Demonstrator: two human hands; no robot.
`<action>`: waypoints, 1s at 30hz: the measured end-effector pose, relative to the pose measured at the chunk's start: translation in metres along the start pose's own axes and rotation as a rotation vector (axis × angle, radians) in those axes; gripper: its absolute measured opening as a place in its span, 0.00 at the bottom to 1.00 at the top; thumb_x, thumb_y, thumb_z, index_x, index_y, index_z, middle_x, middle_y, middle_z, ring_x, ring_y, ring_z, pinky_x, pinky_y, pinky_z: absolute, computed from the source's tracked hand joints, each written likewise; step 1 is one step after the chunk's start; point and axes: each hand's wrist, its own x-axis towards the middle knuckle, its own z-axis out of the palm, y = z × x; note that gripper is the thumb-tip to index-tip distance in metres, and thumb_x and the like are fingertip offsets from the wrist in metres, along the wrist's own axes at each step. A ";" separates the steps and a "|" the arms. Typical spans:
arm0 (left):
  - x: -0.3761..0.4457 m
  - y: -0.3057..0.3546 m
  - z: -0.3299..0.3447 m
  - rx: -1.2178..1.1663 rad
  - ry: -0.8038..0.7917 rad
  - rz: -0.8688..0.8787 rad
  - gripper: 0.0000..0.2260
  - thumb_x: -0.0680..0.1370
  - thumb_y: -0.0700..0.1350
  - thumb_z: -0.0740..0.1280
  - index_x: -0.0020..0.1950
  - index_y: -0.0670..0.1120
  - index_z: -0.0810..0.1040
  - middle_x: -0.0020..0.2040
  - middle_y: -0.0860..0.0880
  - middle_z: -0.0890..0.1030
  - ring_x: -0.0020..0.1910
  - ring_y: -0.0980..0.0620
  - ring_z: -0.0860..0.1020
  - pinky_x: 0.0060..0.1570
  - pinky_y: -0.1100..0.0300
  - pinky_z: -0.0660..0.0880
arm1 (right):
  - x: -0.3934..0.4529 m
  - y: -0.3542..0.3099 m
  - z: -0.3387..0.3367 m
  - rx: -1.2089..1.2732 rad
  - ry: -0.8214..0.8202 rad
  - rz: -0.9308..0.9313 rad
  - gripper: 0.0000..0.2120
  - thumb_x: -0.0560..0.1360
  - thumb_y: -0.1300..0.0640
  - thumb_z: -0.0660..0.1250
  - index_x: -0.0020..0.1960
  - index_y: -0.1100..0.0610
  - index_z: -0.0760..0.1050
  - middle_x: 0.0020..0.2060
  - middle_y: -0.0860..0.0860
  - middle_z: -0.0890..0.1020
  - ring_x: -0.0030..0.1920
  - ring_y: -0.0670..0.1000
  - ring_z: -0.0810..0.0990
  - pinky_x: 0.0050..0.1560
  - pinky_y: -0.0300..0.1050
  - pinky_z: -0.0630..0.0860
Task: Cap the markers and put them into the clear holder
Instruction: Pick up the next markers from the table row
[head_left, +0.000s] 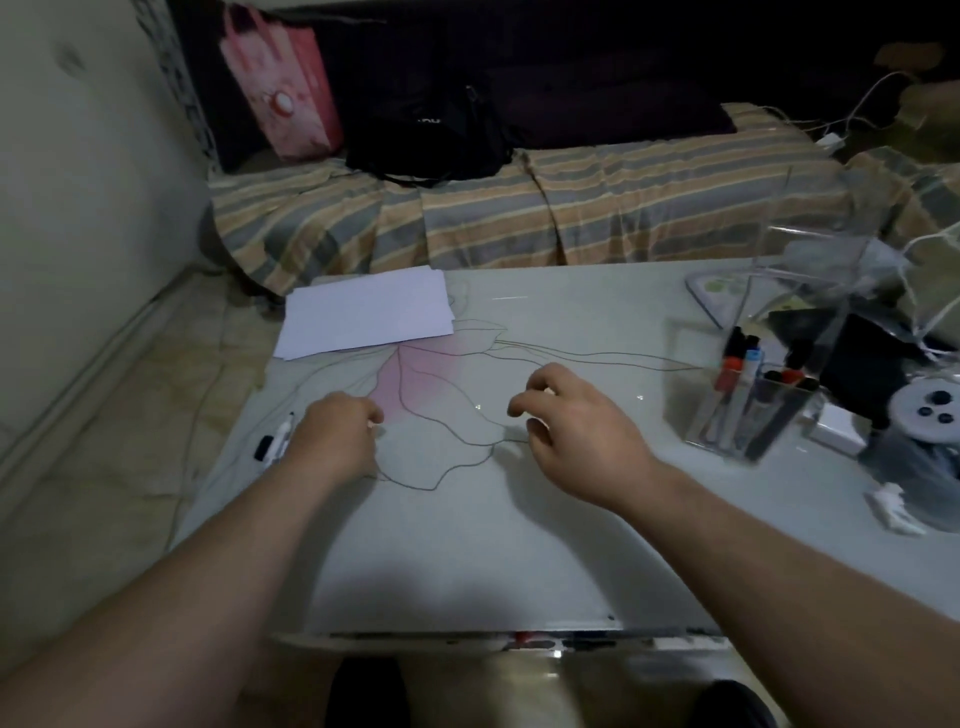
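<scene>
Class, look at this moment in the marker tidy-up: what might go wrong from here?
The marker and its loose cap lie near the table's left edge; the left hand might knock them off. The clear holder stands among clutter on the right, so reaching over may tip it.

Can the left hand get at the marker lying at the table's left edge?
Probably yes: the marker lies just beside the left hand, with nothing between them.

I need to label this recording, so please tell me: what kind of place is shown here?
Probably a room in a home, not a workshop: a bed or couch with a striped cover, a black bag lying on it, and a low table with a floral print.
</scene>
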 end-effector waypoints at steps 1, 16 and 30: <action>0.001 -0.017 -0.001 0.009 0.020 -0.054 0.22 0.71 0.39 0.73 0.65 0.50 0.81 0.63 0.44 0.79 0.60 0.43 0.79 0.60 0.57 0.75 | 0.003 -0.004 0.004 0.010 -0.010 -0.012 0.14 0.77 0.60 0.63 0.58 0.49 0.81 0.59 0.48 0.75 0.53 0.54 0.78 0.47 0.49 0.78; 0.000 -0.067 0.022 -0.192 0.117 -0.134 0.19 0.73 0.32 0.66 0.53 0.54 0.84 0.50 0.48 0.84 0.49 0.48 0.81 0.49 0.60 0.75 | 0.025 -0.034 0.030 0.037 -0.057 -0.039 0.14 0.79 0.59 0.61 0.60 0.47 0.80 0.61 0.46 0.74 0.53 0.52 0.77 0.41 0.43 0.68; -0.003 -0.074 0.007 -0.148 0.188 -0.140 0.12 0.80 0.39 0.65 0.60 0.47 0.84 0.57 0.45 0.85 0.55 0.45 0.82 0.55 0.59 0.75 | 0.021 -0.041 0.051 0.051 -0.222 -0.071 0.16 0.79 0.57 0.59 0.63 0.47 0.78 0.60 0.47 0.75 0.57 0.55 0.77 0.51 0.49 0.77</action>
